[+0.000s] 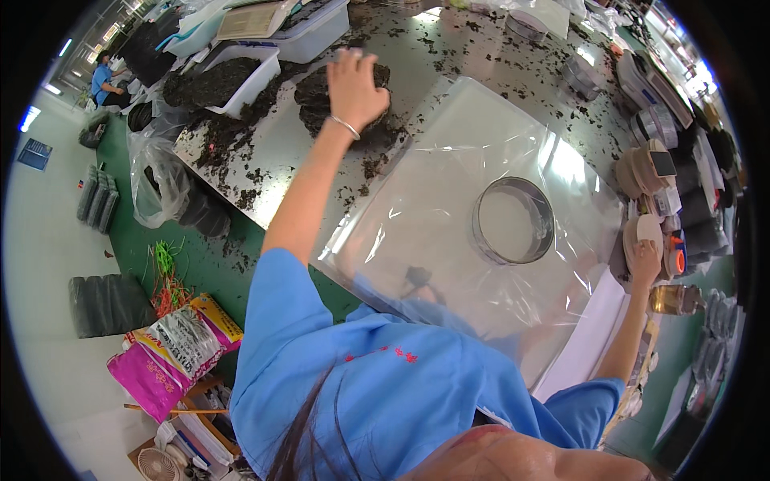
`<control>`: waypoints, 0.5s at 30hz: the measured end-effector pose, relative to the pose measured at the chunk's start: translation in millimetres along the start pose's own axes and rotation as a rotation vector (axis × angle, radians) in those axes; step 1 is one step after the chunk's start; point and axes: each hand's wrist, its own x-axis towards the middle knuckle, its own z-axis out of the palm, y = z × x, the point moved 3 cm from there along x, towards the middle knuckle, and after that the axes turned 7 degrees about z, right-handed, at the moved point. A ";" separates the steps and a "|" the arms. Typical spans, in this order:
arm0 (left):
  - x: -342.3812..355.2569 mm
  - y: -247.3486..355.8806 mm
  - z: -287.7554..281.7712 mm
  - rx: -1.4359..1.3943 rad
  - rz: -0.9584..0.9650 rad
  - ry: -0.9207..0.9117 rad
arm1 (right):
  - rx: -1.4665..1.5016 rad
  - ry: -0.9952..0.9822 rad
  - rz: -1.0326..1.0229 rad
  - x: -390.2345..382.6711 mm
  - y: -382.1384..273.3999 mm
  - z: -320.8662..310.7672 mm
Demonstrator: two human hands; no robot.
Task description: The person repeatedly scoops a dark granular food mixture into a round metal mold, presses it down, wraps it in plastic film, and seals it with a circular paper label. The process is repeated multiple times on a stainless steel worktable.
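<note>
My left hand point(358, 90) lies with its fingers apart on a dark, flaky, roundish clump point(311, 100) on the metal table. What its fingertips touch is partly hidden. Far to the right, my right hand point(646, 261) has its fingers closed over the edge of a beige round disc point(642, 231) at the table's side. Between my arms a transparent plastic sheet point(433, 200) covers part of the table. On it stands a thin metal ring point(480, 228), with no hand touching it.
Dark flakes litter the steel table point(449, 48). A white tub point(249, 100) of dark material stands at the far left, a shallow metal ring point(525, 26) at the back. More round stacks point(638, 168) and a jar of amber liquid point(675, 300) line the right side. A pink-yellow sack point(172, 353) lies lower left.
</note>
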 end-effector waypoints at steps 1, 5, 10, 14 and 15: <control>1.3 -22.4 6.3 0.076 -0.030 -0.127 | -0.042 0.001 0.009 -0.4 -4.2 -5.4; -3.4 -92.7 42.9 -0.058 -0.081 -0.559 | -0.043 0.206 -0.049 -2.8 -32.0 -37.3; -2.2 -94.9 33.7 -0.116 0.185 -0.221 | 0.599 0.484 -0.314 -58.7 -167.0 -93.4; -7.7 18.7 -18.4 -0.254 0.184 0.244 | 0.803 0.201 -0.397 -132.1 -301.4 -101.4; -12.8 64.9 -35.2 -0.392 0.279 0.249 | 0.726 0.155 -0.483 -138.3 -321.4 -100.8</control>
